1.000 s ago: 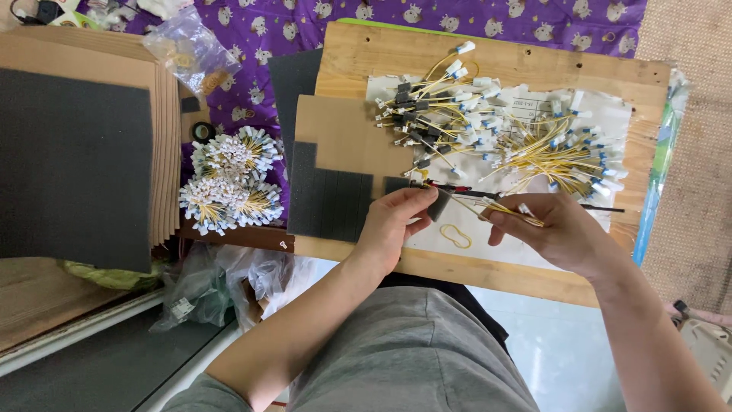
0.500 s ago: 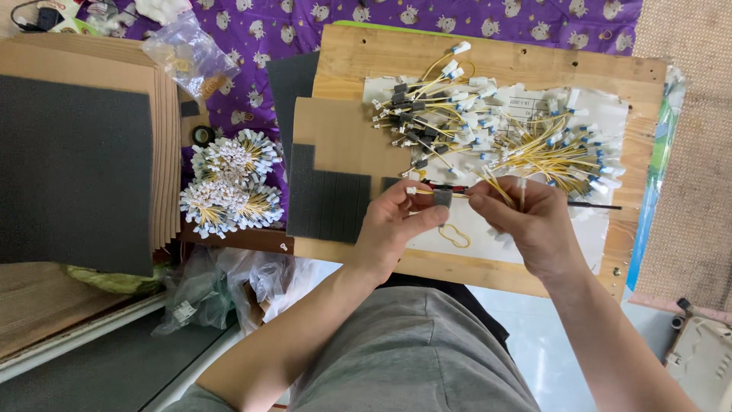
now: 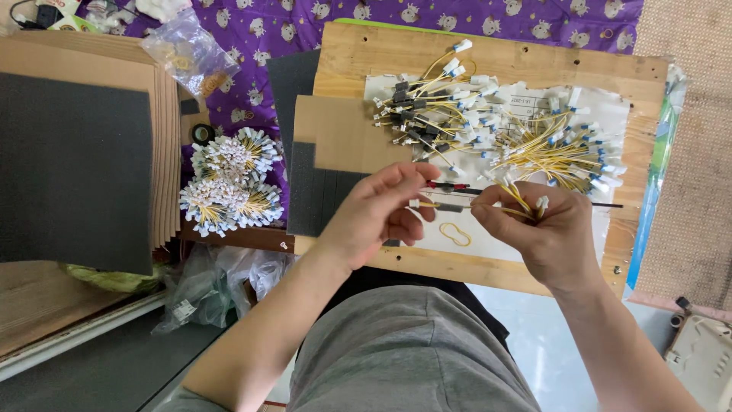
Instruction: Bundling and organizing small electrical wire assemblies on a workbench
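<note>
Two hands (image 3: pixel 385 210) (image 3: pixel 541 229) pinch yellow wire (image 3: pixel 450 206); plastic bag (image 3: pixel 183 53) holds rubber bands.

Bare matt wooden board (image 3: pixel 488 53), glossy yellow plastic-sheathed wires (image 3: pixel 534 149), matt grey foam sheet (image 3: pixel 76 160), printed purple cloth (image 3: pixel 305 23)

There is only one view, from a camera worn on the person's head. It looks steeply down over the lap to the wooden board (image 3: pixel 488 53) on the bench. It is near: both hands fill the middle, and the purple cloth (image 3: pixel 427 15) lies at the far, top edge.
</note>
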